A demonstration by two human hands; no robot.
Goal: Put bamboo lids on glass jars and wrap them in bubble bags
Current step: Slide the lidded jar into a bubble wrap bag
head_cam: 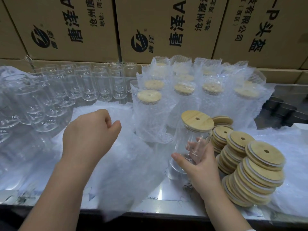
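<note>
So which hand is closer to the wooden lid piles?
Right. The right hand, gripping a lidded glass jar, is just left of the bamboo lid stacks; the left hand is farther left, above bubble bags.

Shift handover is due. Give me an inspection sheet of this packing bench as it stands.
Surface: metal table, mostly covered by loose bubble bags.
Job's things: unlidded glass jars at left; bagged jars with lids at the back; bamboo lid stacks at right; one lidded jar not yet bagged.
Clutter: small dark specks on the table by that jar's base.
Hands: right hand grips the lidded jar; left hand is over the bubble bags, fingers curled, hold unclear.
Cables: nothing seen.
Surroundings: printed cartons stacked behind; dark objects at far right, unidentifiable.
</note>
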